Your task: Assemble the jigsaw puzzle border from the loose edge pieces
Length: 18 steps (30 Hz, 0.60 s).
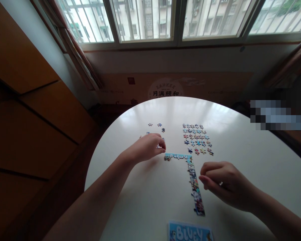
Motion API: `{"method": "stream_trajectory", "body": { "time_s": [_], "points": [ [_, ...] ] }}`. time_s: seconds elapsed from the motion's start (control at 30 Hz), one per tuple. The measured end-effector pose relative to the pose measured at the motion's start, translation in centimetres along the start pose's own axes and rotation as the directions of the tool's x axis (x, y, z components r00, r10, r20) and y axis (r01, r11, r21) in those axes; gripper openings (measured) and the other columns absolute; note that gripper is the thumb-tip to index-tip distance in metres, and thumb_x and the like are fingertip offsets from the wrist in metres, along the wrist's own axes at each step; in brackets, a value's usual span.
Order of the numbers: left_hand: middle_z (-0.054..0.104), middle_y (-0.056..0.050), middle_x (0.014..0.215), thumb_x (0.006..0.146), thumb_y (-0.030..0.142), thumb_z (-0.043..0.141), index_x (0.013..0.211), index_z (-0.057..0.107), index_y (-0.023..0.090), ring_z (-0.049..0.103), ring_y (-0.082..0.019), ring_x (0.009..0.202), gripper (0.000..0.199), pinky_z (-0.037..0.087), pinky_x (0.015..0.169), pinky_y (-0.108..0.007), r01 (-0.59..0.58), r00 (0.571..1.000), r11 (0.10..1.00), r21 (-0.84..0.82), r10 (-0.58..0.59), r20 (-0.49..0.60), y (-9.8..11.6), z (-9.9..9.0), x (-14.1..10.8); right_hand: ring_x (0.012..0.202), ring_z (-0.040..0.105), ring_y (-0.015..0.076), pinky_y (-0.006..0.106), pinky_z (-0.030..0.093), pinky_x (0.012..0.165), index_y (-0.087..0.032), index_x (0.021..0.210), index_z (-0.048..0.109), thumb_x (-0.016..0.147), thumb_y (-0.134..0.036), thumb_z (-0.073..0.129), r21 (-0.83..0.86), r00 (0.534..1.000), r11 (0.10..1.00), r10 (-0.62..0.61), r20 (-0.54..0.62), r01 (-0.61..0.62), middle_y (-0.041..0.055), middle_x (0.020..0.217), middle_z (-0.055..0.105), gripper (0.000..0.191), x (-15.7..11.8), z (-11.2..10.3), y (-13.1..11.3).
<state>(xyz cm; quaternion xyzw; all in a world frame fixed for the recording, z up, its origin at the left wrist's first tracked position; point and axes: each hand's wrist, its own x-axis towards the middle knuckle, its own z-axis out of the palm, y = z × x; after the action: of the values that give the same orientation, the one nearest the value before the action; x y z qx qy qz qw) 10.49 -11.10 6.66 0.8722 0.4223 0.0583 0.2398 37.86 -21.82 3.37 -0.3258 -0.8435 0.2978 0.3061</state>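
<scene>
The left hand (146, 146), half-curled by the puzzle (196, 187) mid-frame, needed lightness; the right hand (222, 180) curled tighter; holds were unclear.

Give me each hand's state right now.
Left hand: fingers curled near the joined puzzle; grip can't be told.
Right hand: closed beside the joined puzzle; contents hidden.

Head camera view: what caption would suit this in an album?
Two bare hands over a white round table, beside a partly joined cardboard jigsaw border.
</scene>
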Motion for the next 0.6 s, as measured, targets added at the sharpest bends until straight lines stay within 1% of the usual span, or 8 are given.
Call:
{"method": "stream_trajectory", "body": {
  "time_s": [0.07, 0.17, 0.27, 0.33, 0.4, 0.5, 0.6],
  "points": [
    [0.072, -0.006, 0.104, 0.088, 0.023, 0.065, 0.091, 0.079, 0.022, 0.065, -0.021, 0.094, 0.015, 0.049, 0.074, -0.030, -0.032, 0.999, 0.999, 0.007, 0.032, 0.001, -0.1, -0.1, -0.1, 0.055, 0.053, 0.0105, 0.026, 0.039, 0.052, -0.016, 0.063, 0.060, 0.105, -0.025, 0.046, -0.010, 1.000, 1.000, -0.005, -0.001, 0.005, 0.0050, 0.069, 0.060, 0.045, 0.0, 0.1, 0.1],
    [0.072, -0.006, 0.105, 0.088, 0.024, 0.066, 0.090, 0.080, 0.024, 0.066, -0.020, 0.094, 0.014, 0.049, 0.073, -0.029, -0.115, 0.993, 0.993, 0.010, 0.115, 0.016, -0.6, 0.1, 0.0, 0.056, 0.054, 0.0107, 0.026, 0.039, 0.053, -0.016, 0.064, 0.061, 0.105, -0.023, 0.047, -0.033, 0.999, 0.999, -0.026, -0.025, 0.025, 0.0046, 0.068, 0.061, 0.044, 0.1, 0.2, 0.3],
    [0.073, -0.004, 0.102, 0.088, 0.022, 0.066, 0.089, 0.080, 0.024, 0.067, -0.018, 0.089, 0.014, 0.049, 0.075, -0.029, -0.196, 0.980, 0.980, 0.019, 0.196, -0.030, -1.2, 0.3, 0.3, 0.060, 0.058, 0.0121, 0.027, 0.042, 0.056, -0.017, 0.069, 0.065, 0.103, -0.023, 0.051, -0.097, 0.994, 0.993, -0.073, -0.075, 0.066, 0.0048, 0.070, 0.064, 0.037, 0.1, 0.2, 0.4],
    [0.074, -0.004, 0.099, 0.088, 0.021, 0.067, 0.090, 0.080, 0.023, 0.067, -0.017, 0.086, 0.014, 0.049, 0.077, -0.029, -0.239, 0.968, 0.971, 0.031, 0.241, -0.077, -1.5, 0.5, 0.6, 0.068, 0.062, 0.0148, 0.029, 0.046, 0.062, -0.018, 0.074, 0.068, 0.101, -0.024, 0.055, -0.176, 0.987, 0.981, -0.109, -0.119, 0.087, 0.0057, 0.075, 0.068, 0.031, 0.2, 0.1, 0.5],
    [0.074, -0.006, 0.096, 0.088, 0.021, 0.067, 0.091, 0.080, 0.021, 0.067, -0.018, 0.085, 0.014, 0.049, 0.078, -0.030, -0.256, 0.958, 0.966, 0.050, 0.260, -0.123, -1.7, 0.6, 0.9, 0.075, 0.065, 0.0173, 0.032, 0.049, 0.068, -0.018, 0.079, 0.071, 0.100, -0.025, 0.059, -0.255, 0.976, 0.961, -0.153, -0.156, 0.110, 0.0062, 0.079, 0.071, 0.025, 0.3, 0.1, 0.8],
    [0.075, -0.006, 0.092, 0.088, 0.022, 0.066, 0.091, 0.080, 0.020, 0.067, -0.018, 0.083, 0.014, 0.049, 0.077, -0.030, -0.263, 0.948, 0.962, 0.077, 0.272, -0.165, -2.0, 0.7, 1.3, 0.078, 0.065, 0.0184, 0.035, 0.050, 0.073, -0.021, 0.095, 0.075, 0.099, -0.026, 0.060, -0.332, 0.969, 0.934, -0.192, -0.158, 0.131, 0.0057, 0.086, 0.074, 0.016, 0.5, 0.2, 1.3],
    [0.075, -0.006, 0.091, 0.087, 0.023, 0.067, 0.091, 0.080, 0.020, 0.067, -0.018, 0.082, 0.014, 0.050, 0.077, -0.030, -0.269, 0.942, 0.958, 0.094, 0.283, -0.183, -2.1, 0.6, 1.3, 0.083, 0.065, 0.0206, 0.038, 0.050, 0.078, -0.023, 0.105, 0.075, 0.098, -0.026, 0.060, -0.437, 0.960, 0.890, -0.226, -0.165, 0.135, 0.0059, 0.092, 0.075, 0.017, 0.7, 0.5, 1.3]
  ]
}}
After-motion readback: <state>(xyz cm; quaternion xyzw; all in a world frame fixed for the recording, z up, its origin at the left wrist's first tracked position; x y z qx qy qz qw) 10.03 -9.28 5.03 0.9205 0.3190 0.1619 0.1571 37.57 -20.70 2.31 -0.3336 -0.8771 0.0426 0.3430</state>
